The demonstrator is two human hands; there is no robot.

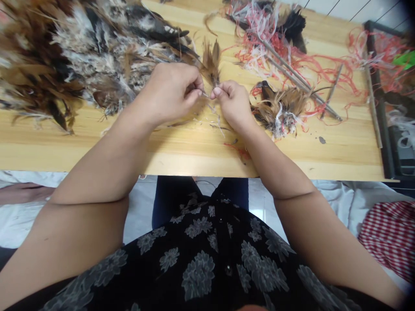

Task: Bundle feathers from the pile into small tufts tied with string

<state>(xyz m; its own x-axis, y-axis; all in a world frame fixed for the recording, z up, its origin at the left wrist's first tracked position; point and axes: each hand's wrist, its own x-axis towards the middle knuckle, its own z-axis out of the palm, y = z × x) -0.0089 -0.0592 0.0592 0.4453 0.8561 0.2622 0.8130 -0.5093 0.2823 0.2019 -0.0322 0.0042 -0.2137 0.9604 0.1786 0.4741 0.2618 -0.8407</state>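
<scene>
Both hands meet over the wooden table, fingertips nearly touching. My right hand [234, 103] pinches the base of a small bunch of brown feathers [211, 64], whose tips point away from me. Closed in a pinch just left of it, my left hand [173, 90] grips a thin pale strand; whether this is string or a quill I cannot tell. Thin pale bits [216, 119] lie or hang below the fingers. To the left spreads a big pile of grey and brown feathers [106, 52]. Beside my right wrist lies a bundle of brown feathers [282, 110] with white ties.
Red and white plastic strings [256, 30] tangle at the back right, with thin sticks [292, 75] lying across them. A dark-framed box [384, 129] stands at the right end of the table [194, 160]. Red checked cloth [389, 237] lies below on the right.
</scene>
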